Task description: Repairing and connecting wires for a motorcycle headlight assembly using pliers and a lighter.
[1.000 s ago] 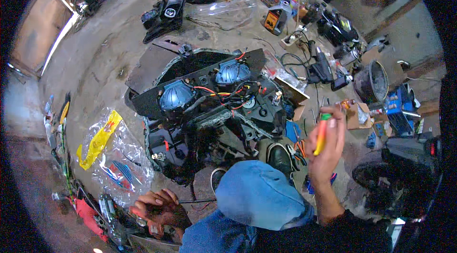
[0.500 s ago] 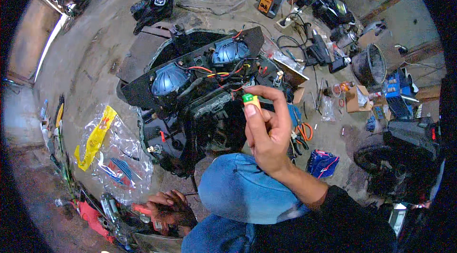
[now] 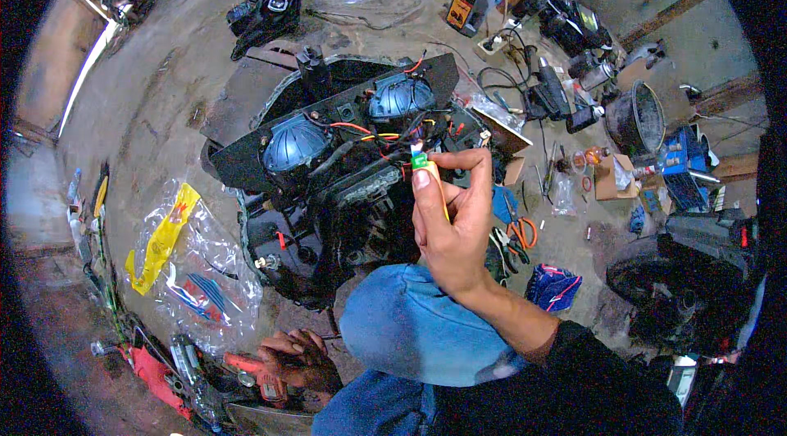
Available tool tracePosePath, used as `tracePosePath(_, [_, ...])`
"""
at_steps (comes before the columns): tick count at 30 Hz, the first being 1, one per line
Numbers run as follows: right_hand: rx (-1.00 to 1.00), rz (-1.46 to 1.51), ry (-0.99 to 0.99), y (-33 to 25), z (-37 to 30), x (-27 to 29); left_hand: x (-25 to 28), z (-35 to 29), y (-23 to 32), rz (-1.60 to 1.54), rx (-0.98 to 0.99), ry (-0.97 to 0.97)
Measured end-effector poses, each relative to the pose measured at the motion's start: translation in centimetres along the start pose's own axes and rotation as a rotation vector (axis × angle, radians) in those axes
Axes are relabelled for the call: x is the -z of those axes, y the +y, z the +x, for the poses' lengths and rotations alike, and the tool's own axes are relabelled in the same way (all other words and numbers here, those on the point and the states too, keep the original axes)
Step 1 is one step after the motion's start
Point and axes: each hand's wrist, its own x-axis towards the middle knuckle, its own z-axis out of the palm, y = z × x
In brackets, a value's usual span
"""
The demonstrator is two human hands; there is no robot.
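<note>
My right hand [image 3: 455, 219] pinches a yellow lighter [image 3: 443, 194] with a green top between thumb and fingers. A small flame [image 3: 417, 146] shows at its tip, close to the loose wires [image 3: 385, 134] of a black headlight assembly [image 3: 340, 157]. The assembly has two bluish lamp housings [image 3: 295, 143] and red, yellow and black wires. At the lower left my left hand [image 3: 299, 358] is in shadow, its fingers curled over an orange-red tool [image 3: 261, 374]; its forearm is hidden behind my knee. I cannot make out the tool's exact kind.
A clear plastic bag [image 3: 213, 297] with a yellow strip lies left. Orange-handled pliers [image 3: 522, 233] and a blue cloth-like packet [image 3: 552, 287] lie right. Beyond are a heat gun [image 3: 551, 88], a black bucket [image 3: 637, 118], a dark bottle [image 3: 467, 10] and a black wheel [image 3: 680, 292].
The lighter now shows a flame, and my right hand has moved slightly up and left toward the wires. My left hand has stayed by the orange-red tool.
</note>
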Motion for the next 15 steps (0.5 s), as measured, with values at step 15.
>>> tracePosePath(15, [-0.008, 0.036, -0.028, -0.03, 0.09, 0.32, 0.16, 0.16, 0.52, 0.185, -0.113, -0.195])
